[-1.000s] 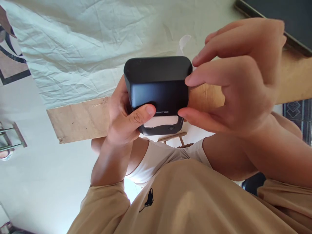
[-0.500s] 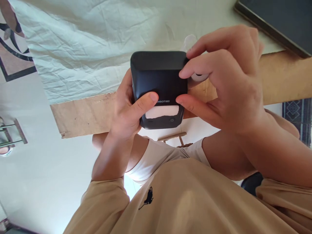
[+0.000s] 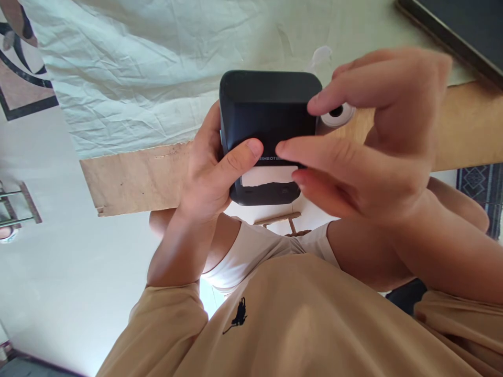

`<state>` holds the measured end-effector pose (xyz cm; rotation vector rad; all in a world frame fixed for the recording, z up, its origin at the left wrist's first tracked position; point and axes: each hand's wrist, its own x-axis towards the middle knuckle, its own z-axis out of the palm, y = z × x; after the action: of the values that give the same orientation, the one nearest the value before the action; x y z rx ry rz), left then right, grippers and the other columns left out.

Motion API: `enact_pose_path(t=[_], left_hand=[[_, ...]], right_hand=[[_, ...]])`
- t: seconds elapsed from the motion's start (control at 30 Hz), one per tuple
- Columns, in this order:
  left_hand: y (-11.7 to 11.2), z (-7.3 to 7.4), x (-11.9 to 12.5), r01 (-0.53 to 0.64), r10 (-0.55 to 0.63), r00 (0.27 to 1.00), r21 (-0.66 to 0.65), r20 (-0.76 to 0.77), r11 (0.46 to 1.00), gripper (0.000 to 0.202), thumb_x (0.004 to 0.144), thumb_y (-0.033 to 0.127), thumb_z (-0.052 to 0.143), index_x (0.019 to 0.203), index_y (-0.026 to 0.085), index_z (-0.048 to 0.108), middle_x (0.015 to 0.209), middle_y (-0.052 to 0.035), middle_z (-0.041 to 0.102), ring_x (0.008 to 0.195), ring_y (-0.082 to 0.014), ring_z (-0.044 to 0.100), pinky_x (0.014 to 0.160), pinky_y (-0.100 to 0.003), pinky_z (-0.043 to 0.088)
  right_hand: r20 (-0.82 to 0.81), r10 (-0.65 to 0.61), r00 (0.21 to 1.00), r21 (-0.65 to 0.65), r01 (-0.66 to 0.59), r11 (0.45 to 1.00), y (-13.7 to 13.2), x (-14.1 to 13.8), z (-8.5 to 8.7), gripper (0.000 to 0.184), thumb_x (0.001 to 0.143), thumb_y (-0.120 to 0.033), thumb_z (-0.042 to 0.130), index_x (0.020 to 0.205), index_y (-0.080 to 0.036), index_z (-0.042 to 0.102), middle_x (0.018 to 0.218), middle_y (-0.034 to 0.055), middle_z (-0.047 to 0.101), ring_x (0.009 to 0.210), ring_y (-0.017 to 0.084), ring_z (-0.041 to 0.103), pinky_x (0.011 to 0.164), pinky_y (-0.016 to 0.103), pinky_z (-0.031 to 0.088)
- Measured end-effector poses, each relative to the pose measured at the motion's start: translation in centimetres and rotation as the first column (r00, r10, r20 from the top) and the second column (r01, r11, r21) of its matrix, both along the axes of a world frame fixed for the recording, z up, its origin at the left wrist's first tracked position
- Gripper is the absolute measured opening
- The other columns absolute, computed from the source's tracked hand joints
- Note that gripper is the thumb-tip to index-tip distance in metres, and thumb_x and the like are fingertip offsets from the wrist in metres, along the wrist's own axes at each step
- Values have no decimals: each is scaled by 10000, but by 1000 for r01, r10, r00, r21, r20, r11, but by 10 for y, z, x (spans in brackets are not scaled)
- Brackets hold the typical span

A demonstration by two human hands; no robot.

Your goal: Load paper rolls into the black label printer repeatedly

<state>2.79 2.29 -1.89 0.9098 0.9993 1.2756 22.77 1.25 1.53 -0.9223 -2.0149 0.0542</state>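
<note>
My left hand [image 3: 204, 183] grips a small black label printer [image 3: 267, 115] from its left side, thumb pressed on the front face. A white label strip [image 3: 267, 176] shows at the slot near the printer's lower edge. My right hand [image 3: 373, 152] comes in from the right. Its forefinger lies across the front just above the strip's right end, and its thumb sits just under that corner, so the two pinch there. Behind the right fingers, a small white roll [image 3: 337, 113] peeks out beside the printer.
A crumpled white sheet [image 3: 149, 68] covers a wooden board [image 3: 133, 183] behind the hands. A dark flat panel [image 3: 463, 26] lies at the top right. My beige shirt [image 3: 306, 324] fills the bottom. A metal rack [image 3: 15, 209] stands at the left edge.
The printer has risen a little and shifted right. My right forefinger and thumb slid left onto the front by the label strip. The white roll shows more.
</note>
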Motion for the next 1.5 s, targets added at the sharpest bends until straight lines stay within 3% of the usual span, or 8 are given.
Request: enact_pose_path(t=[0.23,0.43,0.6,0.8,1.0,1.17,1.33,1.5], left_hand=[[-1,10,-2,64,-65,997,-39,-45,997,696,960,758,837,1480,312,710,1240,-62,834,1421,-358,779,1123,-529,707],[-16,30,-16,69,-71,997,-131,-12,989,678,641,657,1113,1097,249,820,1005,5,800,956,-225,793,860,-377,671],[-18,44,-16,65,-67,998,-175,-8,982,690,595,644,1136,1066,253,820,1021,12,809,1002,-223,800,910,-359,662],[-17,40,-16,69,-70,998,-170,1,983,676,598,634,1138,1065,252,831,1057,-7,826,1055,-252,812,946,-376,662],[-17,37,-19,115,-111,993,-123,40,986,574,687,612,1104,1094,291,857,1079,-17,818,1049,-246,789,946,-377,658],[-18,37,-19,105,-104,994,-161,11,981,663,656,613,1117,1164,273,860,1100,-43,801,1056,-259,759,941,-382,658],[-18,40,-18,102,-102,995,-149,9,984,654,664,621,1112,1140,262,844,1104,-33,810,1083,-270,784,982,-397,664],[-21,36,-20,99,-101,995,-141,-5,985,679,674,636,1101,1191,274,851,1111,-31,799,1076,-263,778,961,-398,661]], right_hand=[[32,14,999,7,-15,1000,-8,-9,-3,411,1078,-299,603,1424,-456,761,1374,-72,754,1373,142,718,1162,379,549],[51,-14,999,91,10,996,-5,-5,-8,368,1072,-337,587,1348,-466,794,1365,-91,756,1352,126,710,1154,354,569],[53,6,999,85,-10,996,-4,-4,-9,301,1082,-349,589,1276,-425,806,1373,-107,747,1364,115,704,1154,344,544],[31,17,999,89,-20,996,-6,-8,-8,290,1073,-319,601,1277,-373,800,1320,-38,758,1317,188,721,1124,401,567],[118,28,993,69,-37,997,-5,-2,-7,399,1060,-309,611,1410,-432,759,1401,-61,750,1392,153,694,1182,405,620],[222,-23,975,71,7,997,-7,5,-6,443,1099,-379,546,1478,-505,738,1432,-75,728,1439,162,654,1214,412,604],[167,37,985,20,-41,999,-9,2,-5,405,1093,-295,594,1444,-445,729,1472,-90,715,1446,147,661,1213,405,574],[109,-16,994,72,8,997,0,5,-4,334,1093,-461,620,1394,-404,755,1400,-62,760,1353,166,732,1163,398,579]])
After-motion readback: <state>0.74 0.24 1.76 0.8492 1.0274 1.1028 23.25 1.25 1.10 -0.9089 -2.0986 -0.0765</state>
